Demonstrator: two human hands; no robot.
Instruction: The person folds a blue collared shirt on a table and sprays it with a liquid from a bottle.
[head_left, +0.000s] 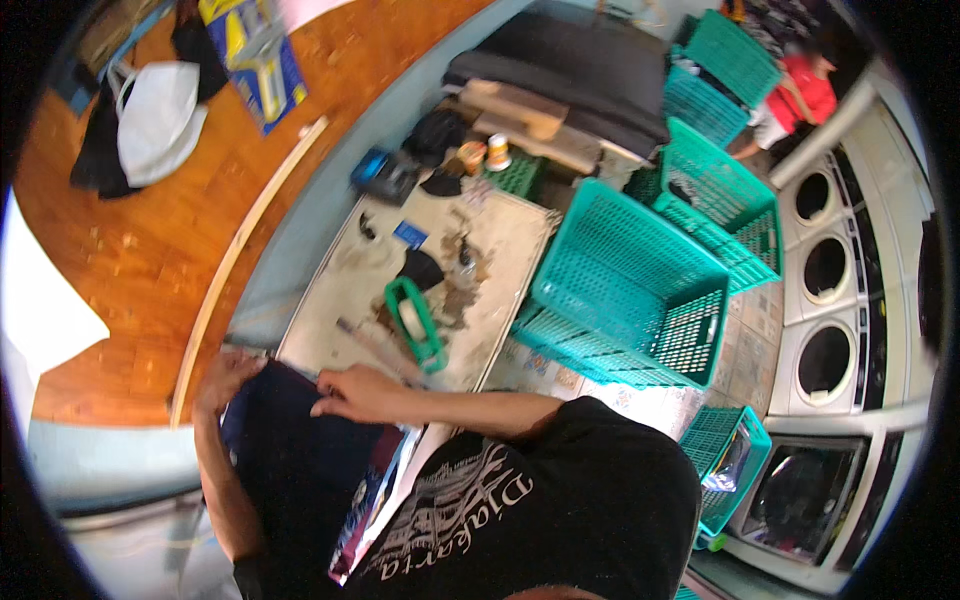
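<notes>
My left hand (229, 379) grips the top left corner of a dark navy cloth (292, 442), which looks folded. My right hand (356, 394) lies at the cloth's upper right edge, thumb and forefinger on it; how firmly it holds cannot be told. Along the cloth's right side, against my black shirt, show a patterned maroon and blue part and a shiny strip like plastic film (386, 487). Beyond my right hand, a green tape dispenser (415, 324) with a roll of tape stands on a worn white tabletop (337, 274).
Turquoise plastic baskets (630, 285) stand right of the tabletop. Front-loading machines (825, 360) line the right wall. A person in red (806, 94) is at the far right, by more baskets. On the wooden panel (180, 247) at left lie white face masks (161, 120) and a packaged tool (262, 67).
</notes>
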